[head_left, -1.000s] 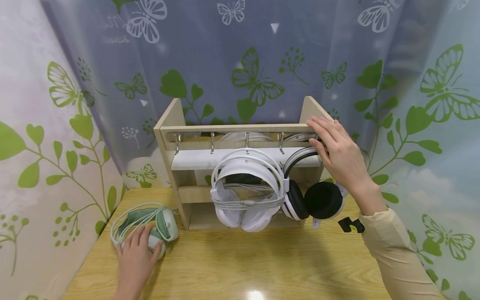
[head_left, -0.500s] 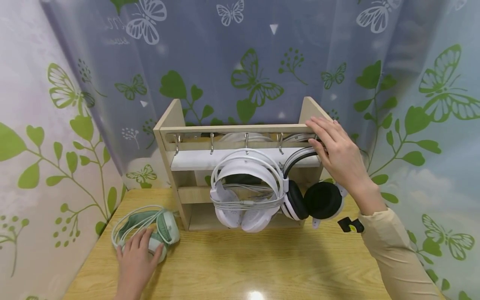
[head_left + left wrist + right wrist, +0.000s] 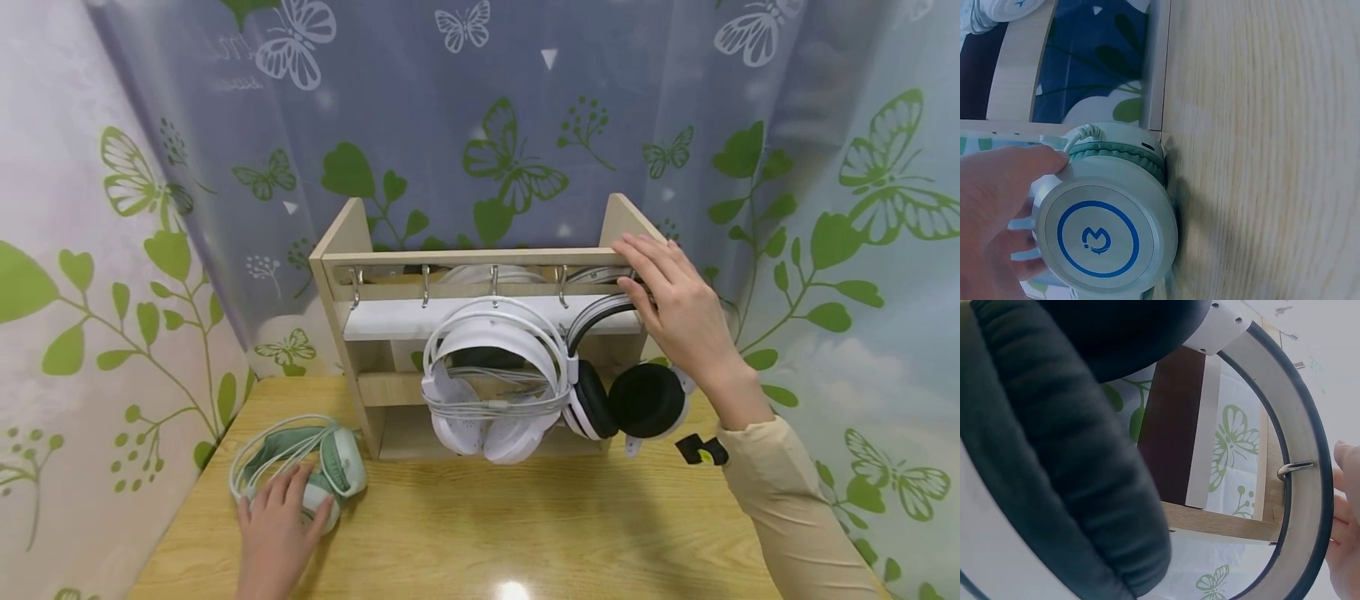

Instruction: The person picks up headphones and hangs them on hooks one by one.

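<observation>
On the left of the table, pale green headphones (image 3: 345, 462) lie with their cable looped over them. My left hand (image 3: 279, 517) grips one ear cup (image 3: 1097, 234), thumb on one side and fingers partly hidden behind it. White headphones with black ear pads (image 3: 647, 400) hang by the headband from a metal hook (image 3: 1294, 467) at the rack's right end. My right hand (image 3: 678, 300) rests with fairly straight fingers on the top right corner of the wooden rack (image 3: 480, 257), close to that headband.
White headphones (image 3: 516, 433) wrapped in their cable hang from the middle hook. Bare hooks (image 3: 425, 286) flank them on the left. A small black piece (image 3: 701, 450) lies on the table (image 3: 480, 525) right of the rack. Patterned curtains (image 3: 420, 83) stand close behind and beside.
My left hand and the green headphones have shifted slightly toward me and to the right together. The right hand and the hanging headphones stay put.
</observation>
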Tool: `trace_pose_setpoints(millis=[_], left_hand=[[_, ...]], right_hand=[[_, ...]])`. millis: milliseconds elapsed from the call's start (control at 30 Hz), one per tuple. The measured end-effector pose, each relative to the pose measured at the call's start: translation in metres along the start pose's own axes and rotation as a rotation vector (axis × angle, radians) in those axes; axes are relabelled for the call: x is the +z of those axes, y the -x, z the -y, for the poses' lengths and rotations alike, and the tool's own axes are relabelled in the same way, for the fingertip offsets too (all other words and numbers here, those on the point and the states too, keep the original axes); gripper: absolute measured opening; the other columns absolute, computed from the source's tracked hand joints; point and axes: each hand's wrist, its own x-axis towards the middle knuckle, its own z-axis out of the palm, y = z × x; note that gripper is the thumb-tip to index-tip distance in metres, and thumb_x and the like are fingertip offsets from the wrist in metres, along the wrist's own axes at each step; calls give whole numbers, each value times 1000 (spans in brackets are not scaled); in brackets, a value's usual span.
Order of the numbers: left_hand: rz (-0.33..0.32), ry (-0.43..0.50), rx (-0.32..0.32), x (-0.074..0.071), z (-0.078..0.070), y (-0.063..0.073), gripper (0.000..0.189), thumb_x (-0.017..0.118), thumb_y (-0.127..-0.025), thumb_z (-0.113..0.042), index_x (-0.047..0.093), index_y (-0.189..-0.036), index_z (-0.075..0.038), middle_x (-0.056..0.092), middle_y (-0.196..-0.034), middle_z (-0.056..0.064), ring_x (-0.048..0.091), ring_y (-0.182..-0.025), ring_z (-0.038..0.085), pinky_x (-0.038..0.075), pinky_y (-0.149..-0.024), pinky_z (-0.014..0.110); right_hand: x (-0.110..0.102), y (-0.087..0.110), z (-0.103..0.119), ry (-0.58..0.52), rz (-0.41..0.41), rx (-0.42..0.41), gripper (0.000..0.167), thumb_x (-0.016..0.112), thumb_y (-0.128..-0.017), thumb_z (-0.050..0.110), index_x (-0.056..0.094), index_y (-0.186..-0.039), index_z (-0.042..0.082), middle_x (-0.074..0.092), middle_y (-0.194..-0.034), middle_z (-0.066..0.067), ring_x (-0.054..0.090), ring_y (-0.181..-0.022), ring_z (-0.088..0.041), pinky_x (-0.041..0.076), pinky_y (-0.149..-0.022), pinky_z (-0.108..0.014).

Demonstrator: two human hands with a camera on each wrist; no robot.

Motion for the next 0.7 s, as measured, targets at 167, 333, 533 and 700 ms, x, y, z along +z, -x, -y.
trace_pose_setpoints(millis=[167,333,533,700], left_hand=[[15,-8,-2,-1,-3,1,58,81,-84,-27,62,-131,0,60,-131,26,51,-121,49,26,-100,80],[43,-18,0,-4,-3,0,57,81,-85,-28,62,-131,1,61,-131,27,52,-119,51,27,-99,80],[66,-12,30,-7,3,-3,56,80,-86,-27,63,-130,2,61,-129,30,55,-115,55,30,-97,81],[31,15,78,-11,8,-9,45,80,-86,-22,69,-124,-1,68,-121,26,61,-109,51,40,-93,74]], right_hand=[[0,0,-1,4,2,3,49,64,-99,13,54,-147,10,53,-149,-14,48,-138,-35,24,-123,-45],[0,0,-1,3,1,-1,50,65,-99,12,54,-147,9,54,-148,-14,48,-138,-35,24,-123,-45],[1,-1,-1,2,-1,-12,49,64,-99,12,54,-147,9,54,-148,-14,48,-138,-35,24,-123,-45],[1,0,-1,2,-1,-12,48,64,-100,13,54,-147,9,54,-148,-15,48,-138,-35,24,-123,-45]])
